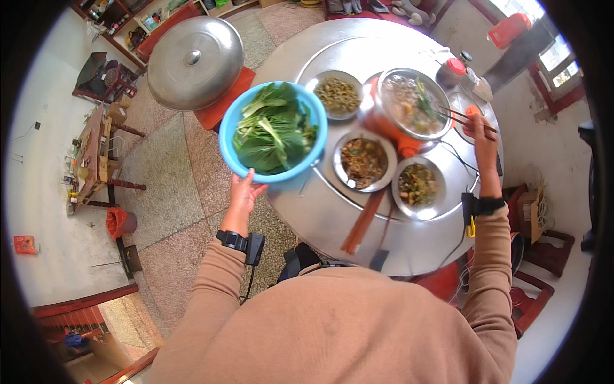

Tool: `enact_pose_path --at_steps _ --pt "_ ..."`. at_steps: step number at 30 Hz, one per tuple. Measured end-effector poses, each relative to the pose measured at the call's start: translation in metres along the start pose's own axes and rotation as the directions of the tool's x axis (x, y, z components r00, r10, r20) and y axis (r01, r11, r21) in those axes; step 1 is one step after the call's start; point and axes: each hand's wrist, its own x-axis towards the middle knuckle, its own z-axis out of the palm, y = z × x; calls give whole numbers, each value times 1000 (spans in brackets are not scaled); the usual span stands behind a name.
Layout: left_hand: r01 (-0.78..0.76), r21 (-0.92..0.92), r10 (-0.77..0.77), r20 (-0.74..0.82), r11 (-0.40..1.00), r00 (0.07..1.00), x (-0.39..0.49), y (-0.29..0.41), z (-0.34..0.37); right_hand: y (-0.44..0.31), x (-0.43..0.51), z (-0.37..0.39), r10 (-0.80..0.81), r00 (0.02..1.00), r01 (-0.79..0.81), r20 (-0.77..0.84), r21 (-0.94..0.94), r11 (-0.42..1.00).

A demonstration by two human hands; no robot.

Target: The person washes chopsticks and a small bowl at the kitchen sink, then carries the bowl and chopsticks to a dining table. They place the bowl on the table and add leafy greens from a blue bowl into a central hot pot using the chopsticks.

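My left hand [244, 199] grips the near rim of a light blue plastic basin [320, 144], which holds leafy greens [276, 137] at the table's left edge. In my right hand [481, 137] is a pair of chopsticks [455, 115], their tips over a metal pot [383, 79] on an orange base. Broth, food pieces and some greens [424, 102] show in the pot, with steam about it. Beside it stand three metal dishes of cooked food: one behind [337, 95], one in front [363, 162], one at the front right [418, 185].
The round metal table [312, 225] bears a bundle of brown chopsticks [363, 223], a red-lidded jar [452, 72] and a black cord [463, 161] running from near the pot. A large metal lid [195, 77] rests on a red stool [225, 103] at the left.
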Motion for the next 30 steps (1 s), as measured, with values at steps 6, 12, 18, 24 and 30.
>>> enact_pose_path --at_steps 6,12,18,24,30 --pt "113 24 -116 194 993 974 9 30 -20 -87 -59 102 85 952 -183 294 327 927" --pt "90 25 -93 212 996 973 23 40 -26 -93 -126 268 267 778 -530 569 366 765" --pt "123 50 -131 223 991 966 23 43 -27 -89 -137 313 149 790 -264 594 110 958" --pt "117 51 -125 220 992 967 26 40 -27 -109 -129 287 55 763 -105 644 40 994" --pt "131 53 -139 201 990 970 26 39 -25 -75 -130 324 70 754 -164 653 84 983"
